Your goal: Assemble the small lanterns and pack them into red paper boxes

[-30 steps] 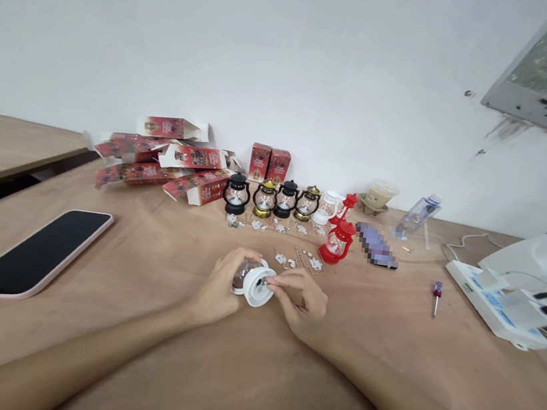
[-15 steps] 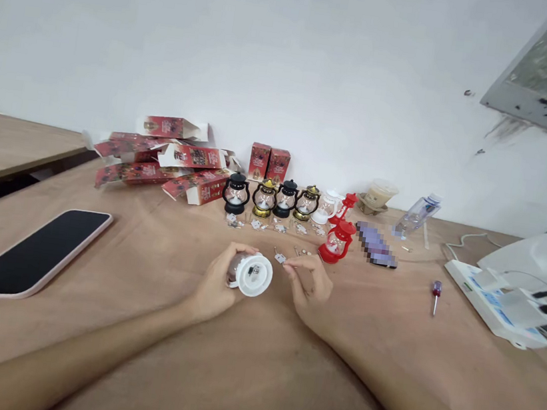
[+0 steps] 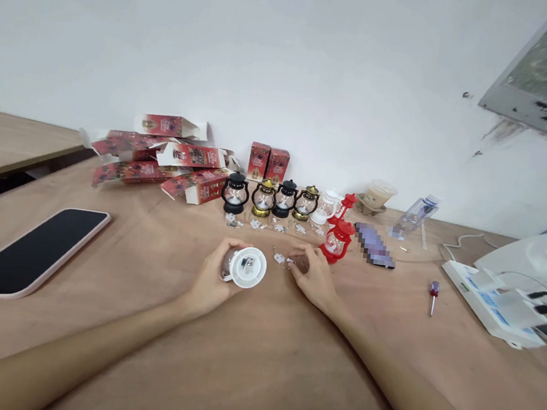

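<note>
The left hand (image 3: 211,277) gripped a white lantern (image 3: 242,266) on its side above the surface (image 3: 253,357), its base facing the camera, while the right hand (image 3: 315,279) pinched among small metal parts (image 3: 280,258) beside it.

The left hand (image 3: 211,277) holds a small white lantern (image 3: 244,266) on its side, with the round white base turned to the camera. The right hand (image 3: 313,277) rests on the tabletop (image 3: 252,364) just beside it, and its fingertips (image 3: 303,257) touch some small metal parts (image 3: 280,258). A red lantern (image 3: 337,242) stands near this hand. Behind, a row of small lanterns (image 3: 274,198) stands before red boxes (image 3: 168,161). A phone (image 3: 30,252) lies far left, and a screwdriver (image 3: 434,295) lies to the right.
</note>
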A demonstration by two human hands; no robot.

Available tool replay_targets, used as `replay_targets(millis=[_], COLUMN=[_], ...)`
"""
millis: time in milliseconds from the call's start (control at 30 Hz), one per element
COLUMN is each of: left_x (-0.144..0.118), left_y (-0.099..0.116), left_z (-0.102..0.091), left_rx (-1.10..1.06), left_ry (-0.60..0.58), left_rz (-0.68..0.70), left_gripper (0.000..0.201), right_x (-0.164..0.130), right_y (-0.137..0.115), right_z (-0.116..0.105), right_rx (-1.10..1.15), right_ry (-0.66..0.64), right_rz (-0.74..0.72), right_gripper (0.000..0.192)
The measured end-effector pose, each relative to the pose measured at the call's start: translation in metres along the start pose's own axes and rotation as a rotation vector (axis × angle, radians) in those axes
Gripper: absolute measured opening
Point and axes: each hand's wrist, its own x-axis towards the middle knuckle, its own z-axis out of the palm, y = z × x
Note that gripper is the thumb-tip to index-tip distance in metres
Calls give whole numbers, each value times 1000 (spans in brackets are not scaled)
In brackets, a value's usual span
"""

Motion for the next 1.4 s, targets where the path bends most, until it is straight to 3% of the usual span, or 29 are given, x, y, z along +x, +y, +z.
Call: replay_targets(millis=[533,700,800,867,1033,1200,1400], left_x=[1,1,0,-1,-3,-6,-9], left_y=[0,-1,-2,-2,-2,-4,-6], left_z=[-1,0,1,2,4,3,5], left_rx=[35,41,53,68,137,233,249], left_ry=[-14,-14,-35,-55,-92,-135,-183], left_rz=[18,19,41,59,105,214,235], left_gripper=[46,47,46,45,44,43,45], right_x=[1,-6,-18,-26,-34,-33,-35], right_y=[10,-12,-37,-52,-71,-69,-67], right_z=[8,6,1,-2,-6,-3,2], right_rx=[1,87,312,447,493,490,488], right_ry=[36,148,339,399,388,373,374], right_rz=[-25,-69,-92,-147,-340,-358,-386], right_gripper=[19,16,14,16,23,24,26])
